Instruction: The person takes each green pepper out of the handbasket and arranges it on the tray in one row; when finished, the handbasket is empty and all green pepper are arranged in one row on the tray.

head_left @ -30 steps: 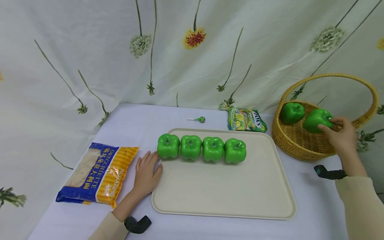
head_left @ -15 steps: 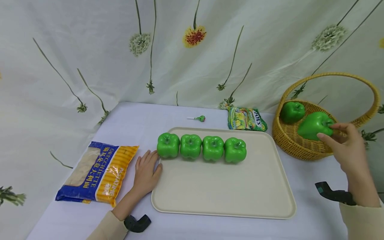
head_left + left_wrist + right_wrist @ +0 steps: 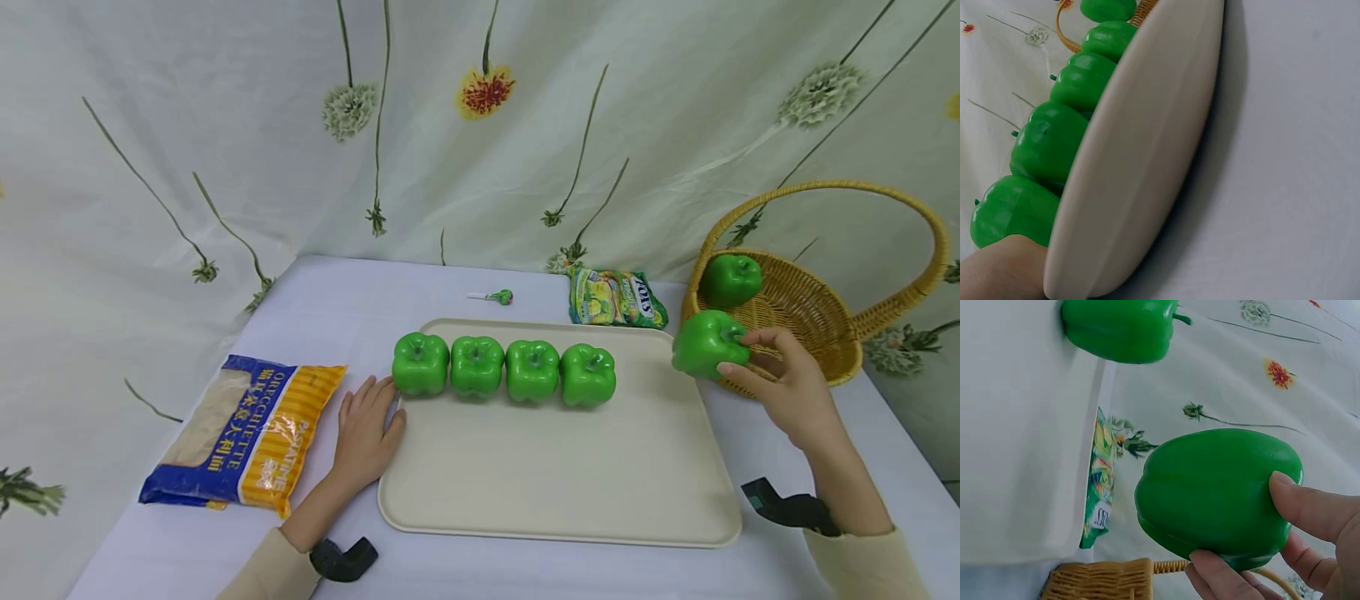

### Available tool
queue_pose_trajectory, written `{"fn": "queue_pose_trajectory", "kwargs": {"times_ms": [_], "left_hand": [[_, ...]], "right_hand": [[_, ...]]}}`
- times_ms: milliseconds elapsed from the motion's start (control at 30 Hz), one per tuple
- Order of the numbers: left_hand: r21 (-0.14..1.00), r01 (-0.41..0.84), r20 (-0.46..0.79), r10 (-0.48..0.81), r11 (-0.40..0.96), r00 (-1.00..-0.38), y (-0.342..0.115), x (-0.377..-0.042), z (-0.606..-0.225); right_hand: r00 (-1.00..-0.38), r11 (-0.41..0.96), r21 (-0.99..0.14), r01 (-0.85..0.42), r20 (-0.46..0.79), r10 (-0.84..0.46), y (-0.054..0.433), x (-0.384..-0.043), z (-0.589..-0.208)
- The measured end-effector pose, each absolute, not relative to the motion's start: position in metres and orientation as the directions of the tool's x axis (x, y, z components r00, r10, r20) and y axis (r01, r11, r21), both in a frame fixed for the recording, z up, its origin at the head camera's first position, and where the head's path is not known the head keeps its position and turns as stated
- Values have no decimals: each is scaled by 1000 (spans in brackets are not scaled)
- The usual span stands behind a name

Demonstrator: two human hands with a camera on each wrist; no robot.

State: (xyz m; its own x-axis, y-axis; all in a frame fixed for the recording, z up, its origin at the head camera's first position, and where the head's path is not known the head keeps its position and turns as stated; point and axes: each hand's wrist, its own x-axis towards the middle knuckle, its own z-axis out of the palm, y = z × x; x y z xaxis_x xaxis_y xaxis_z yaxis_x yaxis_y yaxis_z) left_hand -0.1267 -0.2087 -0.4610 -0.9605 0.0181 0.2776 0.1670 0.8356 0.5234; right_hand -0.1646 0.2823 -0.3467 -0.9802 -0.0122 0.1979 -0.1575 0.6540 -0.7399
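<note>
My right hand (image 3: pixel 787 383) pinches a green bell pepper (image 3: pixel 708 344) between thumb and fingers, in the air between the basket and the tray's far right corner. The right wrist view shows the same bell pepper (image 3: pixel 1219 494) up close, thumb on one side and fingers below. On the beige tray (image 3: pixel 555 475) several green bell peppers (image 3: pixel 533 372) stand side by side in a row along the far side. My left hand (image 3: pixel 367 433) lies with fingers extended at the tray's left edge, fingertips beside the leftmost bell pepper (image 3: pixel 421 364). One more bell pepper (image 3: pixel 730 281) sits in the wicker basket (image 3: pixel 813 333).
A blue and yellow pasta bag (image 3: pixel 247 433) lies left of my left hand. Behind the tray are a lollipop (image 3: pixel 501 297) and a green candy bag (image 3: pixel 615 298). The basket's tall handle (image 3: pixel 825 188) arches over it at the far right. A floral cloth (image 3: pixel 420 167) hangs behind.
My right hand has lifted the bell pepper out of the basket and carried it left, toward the tray. The left hand has stayed in place.
</note>
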Motion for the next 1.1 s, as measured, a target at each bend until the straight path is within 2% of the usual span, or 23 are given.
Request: {"fn": "queue_pose_trajectory", "kwargs": {"times_ms": [400, 1100], "left_hand": [[516, 177, 310, 10, 838, -951, -208, -127, -462], [527, 172, 289, 15, 832, -957, -208, -127, -462]], "right_hand": [[-964, 630, -731, -264, 221, -147, 253, -160, -354], [-980, 645, -741, -188, 99, -172, 236, -166, -374]]}}
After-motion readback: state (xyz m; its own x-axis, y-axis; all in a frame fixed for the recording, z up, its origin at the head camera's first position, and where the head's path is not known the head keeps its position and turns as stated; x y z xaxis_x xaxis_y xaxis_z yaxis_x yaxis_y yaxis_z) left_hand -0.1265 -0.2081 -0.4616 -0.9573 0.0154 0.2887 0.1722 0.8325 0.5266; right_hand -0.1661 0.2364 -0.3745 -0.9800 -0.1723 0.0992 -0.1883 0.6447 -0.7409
